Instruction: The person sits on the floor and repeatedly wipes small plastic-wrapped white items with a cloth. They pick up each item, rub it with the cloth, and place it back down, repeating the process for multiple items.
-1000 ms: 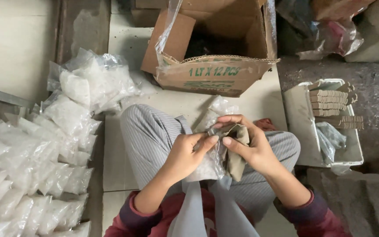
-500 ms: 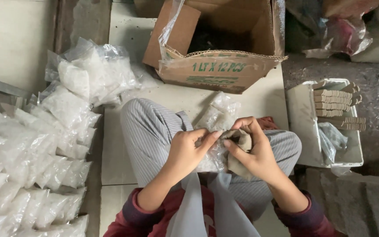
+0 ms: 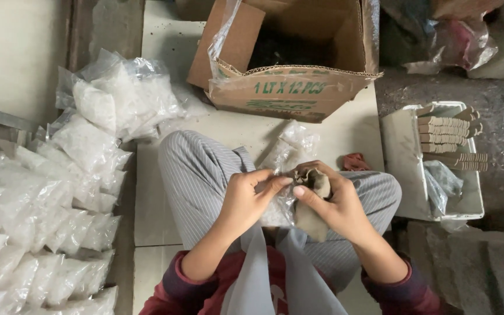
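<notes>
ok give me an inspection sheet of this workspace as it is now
surface: pale tiled floor, person seated on it in striped trousers.
job's things: small clear plastic bag and a drab cloth piece, both held over the lap.
clutter: heap of filled clear packets on the left; open cardboard box ahead; white tray with stacked tan pieces on the right; small red scrap.
grips: left hand pinches the bag; right hand closed on the cloth piece.
cables: nothing seen.
surroundings: rough grey ground, crumpled plastic top right.
</notes>
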